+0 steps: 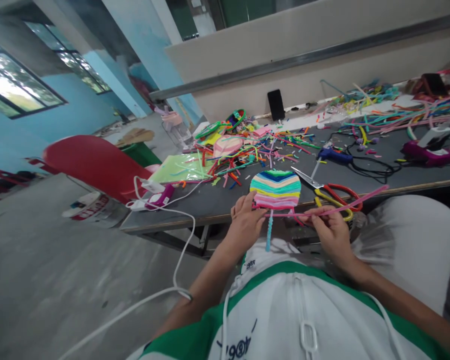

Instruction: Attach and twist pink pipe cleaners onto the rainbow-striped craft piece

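Note:
A round craft piece [275, 189] made of striped rows of coloured pipe cleaners lies at the table's front edge, with a twisted light-blue stem [269, 232] hanging below it. Along its lower edge runs a long pink pipe cleaner [354, 204]. My left hand [246, 215] is closed at the left side of the piece, pinching the pink strand there. My right hand [328, 227] pinches the same strand farther right, its free end sticking out past the fingers. Just beyond the right hand lie scissors [333, 195] with red and yellow handles, blades partly apart.
A blue glue gun [334, 155] with a black cord lies behind the scissors. Pipe-cleaner scraps [277, 145] cover the table's middle. A phone [276, 105] leans on the wall. At left are a purple plug adapter [161, 197], a white cable [187, 240] and a red chair [92, 165].

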The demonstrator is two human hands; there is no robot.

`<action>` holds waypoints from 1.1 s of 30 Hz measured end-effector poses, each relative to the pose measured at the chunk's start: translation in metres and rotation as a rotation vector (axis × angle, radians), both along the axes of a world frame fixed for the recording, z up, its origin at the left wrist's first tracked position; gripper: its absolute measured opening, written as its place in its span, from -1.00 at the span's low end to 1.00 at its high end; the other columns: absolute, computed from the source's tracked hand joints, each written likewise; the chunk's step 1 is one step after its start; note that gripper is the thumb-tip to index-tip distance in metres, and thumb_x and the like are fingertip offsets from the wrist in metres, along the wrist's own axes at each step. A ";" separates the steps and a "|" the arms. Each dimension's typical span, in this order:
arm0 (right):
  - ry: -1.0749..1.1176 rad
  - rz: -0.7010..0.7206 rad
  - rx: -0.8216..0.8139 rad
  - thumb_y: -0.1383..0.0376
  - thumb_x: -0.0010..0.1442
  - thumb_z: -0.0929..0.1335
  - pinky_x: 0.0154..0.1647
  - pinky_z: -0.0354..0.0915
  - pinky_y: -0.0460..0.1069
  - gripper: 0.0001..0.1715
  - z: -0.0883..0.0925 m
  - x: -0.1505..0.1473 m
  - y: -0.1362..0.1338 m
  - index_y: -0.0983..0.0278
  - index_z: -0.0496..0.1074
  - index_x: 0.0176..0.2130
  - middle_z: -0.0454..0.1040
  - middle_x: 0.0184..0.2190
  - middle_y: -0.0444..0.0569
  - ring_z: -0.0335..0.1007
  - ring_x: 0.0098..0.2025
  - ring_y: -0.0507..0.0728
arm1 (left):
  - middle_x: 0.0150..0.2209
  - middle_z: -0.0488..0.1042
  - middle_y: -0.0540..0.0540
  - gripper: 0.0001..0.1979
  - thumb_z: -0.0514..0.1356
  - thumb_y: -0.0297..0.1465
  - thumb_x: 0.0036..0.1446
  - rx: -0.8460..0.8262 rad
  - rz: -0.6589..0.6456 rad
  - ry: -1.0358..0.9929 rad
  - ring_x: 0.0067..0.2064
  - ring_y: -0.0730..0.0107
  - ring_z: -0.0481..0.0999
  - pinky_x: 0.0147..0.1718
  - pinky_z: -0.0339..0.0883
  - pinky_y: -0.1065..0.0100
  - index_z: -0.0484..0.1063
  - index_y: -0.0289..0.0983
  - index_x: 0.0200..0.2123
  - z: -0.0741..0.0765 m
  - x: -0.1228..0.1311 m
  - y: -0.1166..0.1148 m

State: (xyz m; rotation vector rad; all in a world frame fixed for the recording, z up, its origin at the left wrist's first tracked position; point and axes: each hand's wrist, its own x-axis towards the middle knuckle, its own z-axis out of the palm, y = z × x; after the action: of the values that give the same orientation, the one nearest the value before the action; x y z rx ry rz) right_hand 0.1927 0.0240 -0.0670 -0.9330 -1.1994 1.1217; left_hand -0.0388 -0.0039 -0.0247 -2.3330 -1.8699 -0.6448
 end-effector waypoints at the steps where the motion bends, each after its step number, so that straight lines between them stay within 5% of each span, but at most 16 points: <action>1: 0.003 -0.004 0.000 0.21 0.14 0.37 -0.15 0.45 0.12 -0.85 0.001 0.000 0.000 0.19 0.34 -0.26 0.53 -0.28 -0.02 0.52 -0.27 0.15 | 0.31 0.05 -0.08 -0.72 0.13 -0.39 0.12 -0.004 0.003 0.019 0.22 -0.06 0.09 0.04 0.13 -0.07 0.52 -0.06 -0.12 0.002 0.001 0.000; 20: 0.065 -0.019 -0.099 0.23 0.10 0.39 -0.14 0.47 0.15 -0.84 -0.005 -0.005 -0.004 0.20 0.31 -0.34 0.52 -0.34 -0.04 0.54 -0.31 0.16 | 0.32 0.05 -0.13 -0.87 0.17 -0.41 0.08 -0.019 -0.007 0.080 0.28 -0.05 0.03 0.06 0.09 -0.07 0.49 -0.16 -0.29 0.003 0.004 0.009; 33: -0.234 0.076 -0.002 0.28 0.16 0.32 -0.24 0.46 0.08 -0.93 -0.019 0.004 -0.011 0.20 0.36 -0.27 0.55 -0.40 -0.02 0.55 -0.31 0.19 | 0.28 0.10 -0.18 -0.86 0.16 -0.39 0.11 -0.015 0.038 0.038 0.28 0.01 0.04 0.10 0.08 -0.03 0.47 -0.19 -0.24 -0.007 0.005 0.009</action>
State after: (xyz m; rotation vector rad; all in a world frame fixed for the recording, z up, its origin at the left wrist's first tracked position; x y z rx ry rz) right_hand 0.1966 0.0132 -0.0861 -1.0489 -1.4341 1.0948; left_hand -0.0335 0.0056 -0.0316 -2.2951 -1.9046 -0.5807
